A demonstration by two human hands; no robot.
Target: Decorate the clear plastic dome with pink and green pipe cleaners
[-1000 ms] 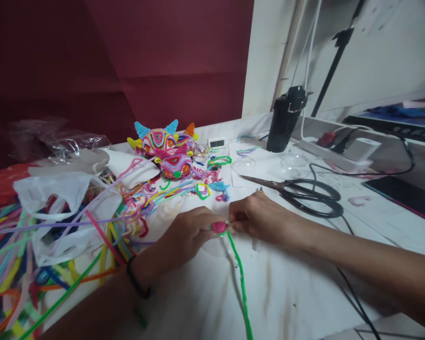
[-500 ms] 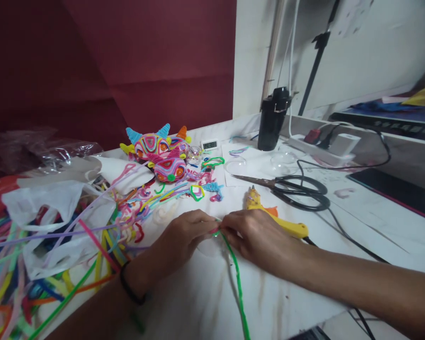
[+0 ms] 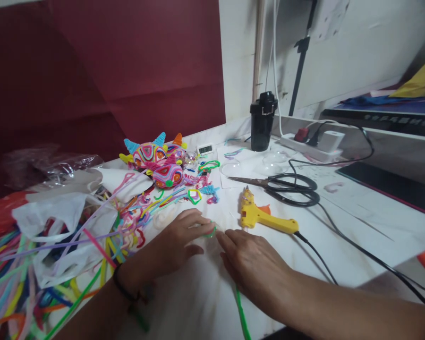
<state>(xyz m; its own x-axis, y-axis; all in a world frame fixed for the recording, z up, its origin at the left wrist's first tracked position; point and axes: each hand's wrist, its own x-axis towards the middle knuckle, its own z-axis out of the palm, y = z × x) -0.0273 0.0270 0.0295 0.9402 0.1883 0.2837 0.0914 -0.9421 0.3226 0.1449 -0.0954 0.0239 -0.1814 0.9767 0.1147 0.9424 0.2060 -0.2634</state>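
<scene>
My left hand (image 3: 184,234) rests low over the white work surface, fingertips on a small green loop (image 3: 211,231) at the edge of a clear piece that is hard to make out. Its thumb stands apart from its fingers. Facing it, my right hand (image 3: 250,257) is bent with its fingers close together near the same loop; what they hold, if anything, is hidden. A green pipe cleaner strand (image 3: 241,311) runs from under my right hand toward the near edge. The yellow glue gun (image 3: 269,219) lies just beyond my right hand.
Black-handled scissors (image 3: 292,189) lie behind the glue gun. Decorated pink figures (image 3: 163,163) stand at the back left, by scattered pipe cleaners (image 3: 17,283) and a white plastic bag (image 3: 53,215). A black cup (image 3: 262,123), power strip (image 3: 315,150) and cables are at the back right.
The view has shifted. My right hand has moved nearer and lower, uncovering the glue gun. The green strand now passes under that hand, and my left thumb has spread from its fingers.
</scene>
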